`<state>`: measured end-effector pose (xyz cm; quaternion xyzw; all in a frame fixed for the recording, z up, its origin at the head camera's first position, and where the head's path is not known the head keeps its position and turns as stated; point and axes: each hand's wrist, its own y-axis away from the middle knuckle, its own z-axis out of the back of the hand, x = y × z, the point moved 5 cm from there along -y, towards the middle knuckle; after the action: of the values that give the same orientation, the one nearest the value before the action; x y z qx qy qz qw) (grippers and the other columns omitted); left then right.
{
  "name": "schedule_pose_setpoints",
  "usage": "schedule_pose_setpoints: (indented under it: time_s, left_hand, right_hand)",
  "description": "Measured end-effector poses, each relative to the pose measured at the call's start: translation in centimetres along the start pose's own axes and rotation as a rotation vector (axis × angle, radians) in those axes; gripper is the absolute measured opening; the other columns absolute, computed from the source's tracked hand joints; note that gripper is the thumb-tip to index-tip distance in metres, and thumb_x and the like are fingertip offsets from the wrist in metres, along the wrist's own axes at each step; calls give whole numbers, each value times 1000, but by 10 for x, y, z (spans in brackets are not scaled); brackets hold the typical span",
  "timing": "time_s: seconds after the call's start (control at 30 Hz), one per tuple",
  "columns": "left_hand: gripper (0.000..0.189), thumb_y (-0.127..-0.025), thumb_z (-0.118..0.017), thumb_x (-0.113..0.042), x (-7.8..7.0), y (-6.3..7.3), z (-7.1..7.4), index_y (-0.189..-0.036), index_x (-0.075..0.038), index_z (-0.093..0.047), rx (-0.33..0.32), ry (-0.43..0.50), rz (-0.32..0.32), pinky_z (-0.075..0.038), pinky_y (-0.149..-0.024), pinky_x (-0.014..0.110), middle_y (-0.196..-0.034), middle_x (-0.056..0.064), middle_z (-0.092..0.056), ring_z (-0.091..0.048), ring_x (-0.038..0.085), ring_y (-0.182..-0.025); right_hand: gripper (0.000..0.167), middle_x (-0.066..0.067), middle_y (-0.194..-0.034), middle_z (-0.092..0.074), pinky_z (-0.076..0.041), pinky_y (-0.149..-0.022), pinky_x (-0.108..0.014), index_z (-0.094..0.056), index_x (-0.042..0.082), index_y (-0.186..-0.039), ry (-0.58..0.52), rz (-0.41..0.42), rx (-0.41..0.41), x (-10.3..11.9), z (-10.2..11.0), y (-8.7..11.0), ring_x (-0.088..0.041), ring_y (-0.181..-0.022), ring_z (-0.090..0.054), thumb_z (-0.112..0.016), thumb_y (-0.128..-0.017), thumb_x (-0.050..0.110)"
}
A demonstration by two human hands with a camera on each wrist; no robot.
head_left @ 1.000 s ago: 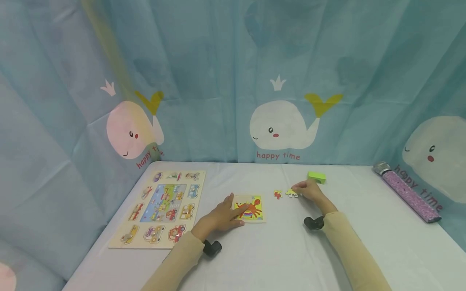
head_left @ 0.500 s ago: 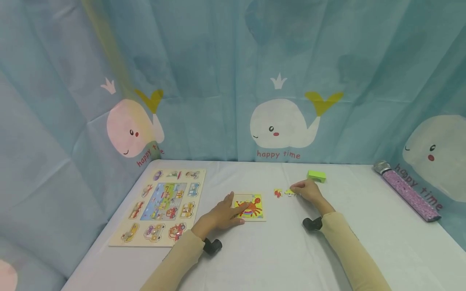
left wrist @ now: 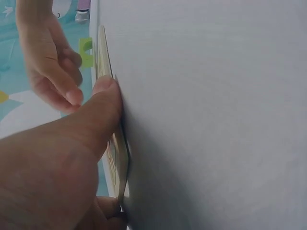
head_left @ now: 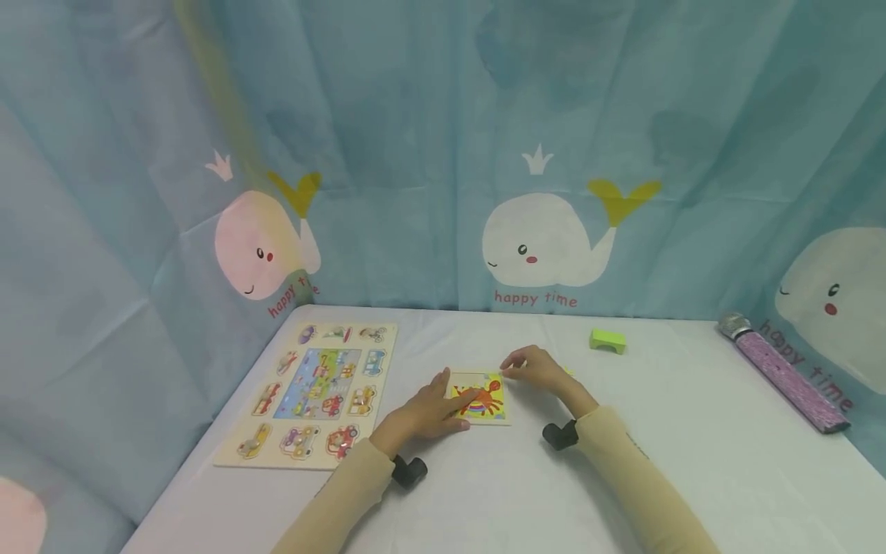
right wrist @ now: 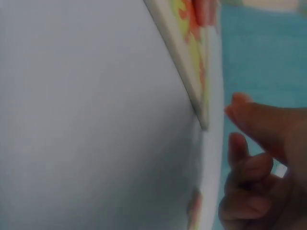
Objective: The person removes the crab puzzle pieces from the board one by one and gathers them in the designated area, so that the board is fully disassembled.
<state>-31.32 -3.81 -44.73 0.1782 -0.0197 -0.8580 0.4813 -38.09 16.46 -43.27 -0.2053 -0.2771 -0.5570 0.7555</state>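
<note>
My left hand lies on a small square puzzle picturing a red crab on yellow. One finger stretches across its face, and the thumb is at its near edge in the left wrist view. A plain strip at the puzzle's back left shows no picture. My right hand hovers by the back right corner, thumb and index fingertips close together, other fingers curled; I cannot tell whether they pinch a piece. A loose red and yellow piece lies on the cloth in the right wrist view. A yellow bit peeks out behind the right hand.
A large wooden vehicle puzzle lies to the left. Behind on the right stands a green arched block. A pink glittery microphone rests at the far right. The whale-print curtain borders the white table.
The right hand has moved left from the loose pieces to the puzzle's back right corner. The left hand stays on the puzzle. The head view has shifted slightly.
</note>
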Motion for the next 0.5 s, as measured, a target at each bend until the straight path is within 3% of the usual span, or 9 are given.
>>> schedule_pose_setpoints:
  time_s: [0.13, 0.27, 0.5]
  left_hand:
    - [59, -89, -48, -52, 1, 0, 0, -143, -40, -27, -5, -6, 0, -28, -107, 55, -154, 21, -5, -16, 39, -140]
    - [59, -89, -49, -52, 2, -2, -3, -142, -42, -27, -12, -16, 1, -29, -106, 55, -154, 20, -7, -17, 37, -140]
    - [59, -88, -51, -51, 1, -1, -3, -142, -39, -30, -9, 23, 6, -27, -106, 57, -153, 22, -6, -16, 40, -139]
  right_hand:
    - [6, 2, -87, -64, -43, -70, -29, -70, 16, -87, 45, 59, 56, 11, -18, -2, -14, -78, -51, -67, -82, 14]
    - [4, 2, -86, -64, -43, -73, -31, -69, 17, -84, 69, 97, 61, 18, -27, -1, -14, -80, -51, -69, -81, 17]
    - [5, 2, -79, -58, -42, -68, -29, -67, 19, -78, 111, 48, 29, 21, -32, -1, -14, -74, -50, -72, -78, 20]
